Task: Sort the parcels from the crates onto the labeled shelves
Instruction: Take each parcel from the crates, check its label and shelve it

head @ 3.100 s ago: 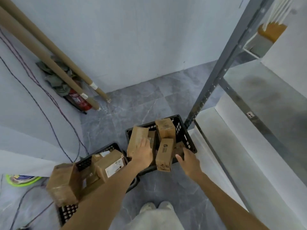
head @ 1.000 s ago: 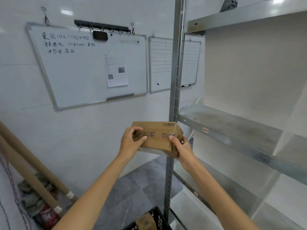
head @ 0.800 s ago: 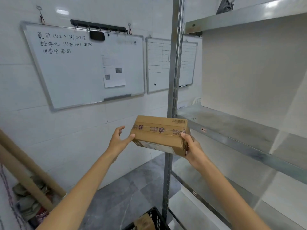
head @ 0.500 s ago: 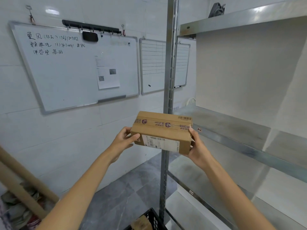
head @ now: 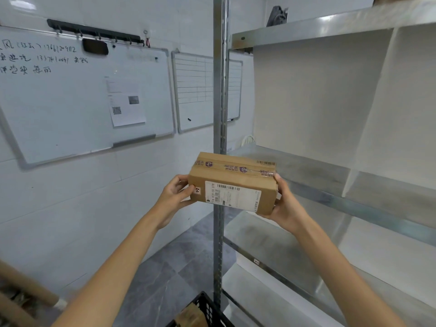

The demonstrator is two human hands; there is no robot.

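Observation:
I hold a brown cardboard parcel (head: 232, 182) at chest height, its white shipping label turned towards me and printed tape across its top. My left hand (head: 174, 197) grips its left end, thumb on the front face. My right hand (head: 284, 204) grips the right end from below and behind. The parcel hangs in front of the metal shelf unit's upright post (head: 220, 114), just left of the middle shelf (head: 313, 175). A black crate (head: 207, 310) with another parcel (head: 188, 317) in it shows at the bottom edge.
The metal rack has an upper shelf (head: 330, 29), a lower shelf (head: 271, 237) with a small label tag (head: 256, 261), and white dividers. Two whiteboards (head: 82, 97) hang on the tiled wall. Cardboard tubes (head: 26, 293) lean at the bottom left.
The parcel came out of the floor crate and up to shelf height. Over the last second I turned it so the label face points at me, and my left hand took hold again.

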